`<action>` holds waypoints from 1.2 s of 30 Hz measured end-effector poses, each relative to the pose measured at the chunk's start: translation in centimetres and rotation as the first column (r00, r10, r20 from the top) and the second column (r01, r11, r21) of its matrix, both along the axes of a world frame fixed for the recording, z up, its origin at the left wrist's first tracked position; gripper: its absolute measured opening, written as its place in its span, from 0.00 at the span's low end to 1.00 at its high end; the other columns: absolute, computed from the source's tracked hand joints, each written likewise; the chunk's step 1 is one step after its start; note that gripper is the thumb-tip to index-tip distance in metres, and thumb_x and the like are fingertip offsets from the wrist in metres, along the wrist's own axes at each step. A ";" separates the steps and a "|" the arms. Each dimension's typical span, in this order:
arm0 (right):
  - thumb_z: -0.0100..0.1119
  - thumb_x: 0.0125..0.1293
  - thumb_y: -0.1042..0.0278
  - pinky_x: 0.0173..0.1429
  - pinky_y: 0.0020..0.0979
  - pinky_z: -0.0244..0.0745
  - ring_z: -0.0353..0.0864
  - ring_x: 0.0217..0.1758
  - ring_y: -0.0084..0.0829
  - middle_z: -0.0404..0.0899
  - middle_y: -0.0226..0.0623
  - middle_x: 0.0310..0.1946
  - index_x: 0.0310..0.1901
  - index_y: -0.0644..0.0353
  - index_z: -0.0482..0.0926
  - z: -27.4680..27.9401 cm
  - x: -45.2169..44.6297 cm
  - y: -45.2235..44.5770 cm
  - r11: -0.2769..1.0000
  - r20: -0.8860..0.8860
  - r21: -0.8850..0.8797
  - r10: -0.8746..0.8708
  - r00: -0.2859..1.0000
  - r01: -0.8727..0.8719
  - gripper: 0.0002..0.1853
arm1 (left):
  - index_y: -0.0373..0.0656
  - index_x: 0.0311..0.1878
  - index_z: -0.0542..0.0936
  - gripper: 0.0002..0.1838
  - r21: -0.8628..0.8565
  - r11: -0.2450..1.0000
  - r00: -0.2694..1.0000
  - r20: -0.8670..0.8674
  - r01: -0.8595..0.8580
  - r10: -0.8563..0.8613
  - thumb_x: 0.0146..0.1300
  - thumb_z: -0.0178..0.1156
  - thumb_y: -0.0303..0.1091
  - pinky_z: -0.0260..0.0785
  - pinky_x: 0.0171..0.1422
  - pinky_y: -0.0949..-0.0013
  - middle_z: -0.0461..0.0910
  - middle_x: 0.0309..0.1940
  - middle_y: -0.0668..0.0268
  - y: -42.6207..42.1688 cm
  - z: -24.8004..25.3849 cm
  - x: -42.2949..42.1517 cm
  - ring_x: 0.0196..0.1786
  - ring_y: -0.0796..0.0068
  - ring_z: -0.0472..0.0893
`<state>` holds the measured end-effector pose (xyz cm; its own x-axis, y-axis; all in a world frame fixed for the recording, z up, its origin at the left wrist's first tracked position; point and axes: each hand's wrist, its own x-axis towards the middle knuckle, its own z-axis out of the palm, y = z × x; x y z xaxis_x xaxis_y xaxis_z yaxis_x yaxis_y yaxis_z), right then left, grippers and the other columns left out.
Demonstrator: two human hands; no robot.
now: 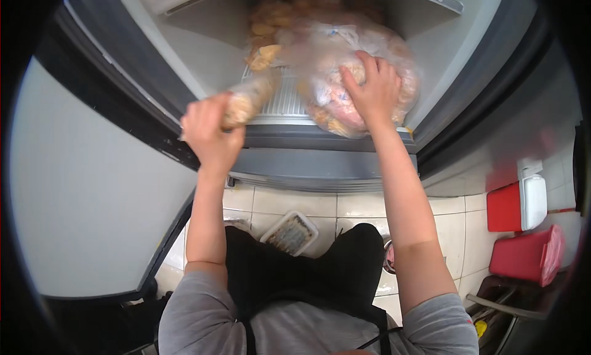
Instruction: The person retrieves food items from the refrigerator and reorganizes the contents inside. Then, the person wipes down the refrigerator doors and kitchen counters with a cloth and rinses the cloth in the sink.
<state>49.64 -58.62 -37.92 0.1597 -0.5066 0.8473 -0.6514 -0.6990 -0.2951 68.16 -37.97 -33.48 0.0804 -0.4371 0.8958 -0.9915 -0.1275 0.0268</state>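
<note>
My left hand [212,127] is closed around a small clear bag of pale yellowish food [246,102], held at the front left of the fridge opening; the bag is blurred by motion. My right hand [377,87] lies with fingers spread on top of a large clear plastic bag [335,112] filled with pinkish and pale pieces. That large bag sits on the white wire shelf [284,99] and bulges over its front edge. Behind it, more bagged yellowish pieces [265,56] reach into the back of the compartment.
The open fridge door [92,189] stands at the left. On the tiled floor between my legs is a plastic container [290,233] with dark contents. A red bin with a white lid [505,207] and a pinkish-red bin [520,256] stand at the right.
</note>
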 end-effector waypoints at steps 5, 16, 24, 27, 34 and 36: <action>0.58 0.49 0.47 0.49 0.38 0.59 0.69 0.44 0.37 0.72 0.36 0.38 0.44 0.48 0.75 0.0 0.0 0.4 1.000 -0.004 -0.030 0.009 1.000 -0.009 0.22 | 0.45 0.45 0.75 0.25 0.313 0.948 0.997 0.024 0.063 -0.075 0.35 0.57 0.23 0.58 0.54 0.61 0.74 0.46 0.65 -1.1 -7.6 0.9 0.48 0.64 0.71; 0.58 0.49 0.47 0.50 0.37 0.60 0.69 0.45 0.37 0.72 0.36 0.39 0.45 0.49 0.75 0.3 0.1 0.5 0.999 -0.020 -0.031 -0.010 1.000 0.010 0.23 | 0.49 0.55 0.72 0.28 0.716 0.661 0.808 -0.515 0.224 0.285 0.50 0.59 0.48 0.60 0.61 0.63 0.69 0.56 0.59 -9.0 0.2 5.6 0.58 0.60 0.68; 0.58 0.49 0.48 0.47 0.37 0.61 0.69 0.43 0.36 0.72 0.34 0.37 0.43 0.48 0.76 0.1 0.2 0.0 0.999 -0.035 -0.047 -0.023 0.999 0.021 0.21 | 0.51 0.58 0.68 0.33 0.717 0.658 0.927 -0.368 0.229 0.078 0.47 0.61 0.50 0.61 0.60 0.65 0.70 0.55 0.59 -23.8 -6.4 14.5 0.58 0.60 0.69; 0.58 0.49 0.48 0.46 0.37 0.61 0.69 0.42 0.36 0.72 0.34 0.36 0.43 0.48 0.76 0.2 0.2 0.2 0.999 -0.042 -0.046 -0.029 0.999 0.027 0.21 | 0.54 0.53 0.71 0.32 0.617 0.738 0.881 -0.469 0.272 0.068 0.42 0.64 0.53 0.62 0.58 0.65 0.72 0.52 0.60 -24.4 -7.1 15.1 0.56 0.61 0.71; 0.57 0.49 0.48 0.46 0.37 0.60 0.69 0.42 0.35 0.72 0.34 0.37 0.43 0.48 0.75 0.1 0.1 0.0 0.998 -0.037 -0.054 -0.041 0.998 0.039 0.21 | 0.48 0.46 0.76 0.29 0.188 0.982 0.858 -0.507 0.026 0.075 0.39 0.66 0.51 0.69 0.50 0.68 0.78 0.43 0.61 -23.4 -4.4 14.4 0.48 0.64 0.77; 0.57 0.49 0.48 0.46 0.37 0.60 0.69 0.42 0.36 0.72 0.34 0.37 0.43 0.48 0.75 0.2 0.2 0.1 0.998 -0.029 -0.047 -0.039 0.999 0.038 0.21 | 0.47 0.44 0.77 0.26 0.055 0.974 0.748 -0.651 0.219 -0.131 0.39 0.65 0.47 0.69 0.46 0.70 0.79 0.40 0.63 -22.0 -2.9 14.1 0.44 0.67 0.78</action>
<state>49.85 -58.53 -37.75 0.1663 -0.4730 0.8652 -0.6863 -0.6855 -0.2429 82.21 -59.92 -36.35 0.5264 -0.6009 0.6015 -0.7522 0.0006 0.6589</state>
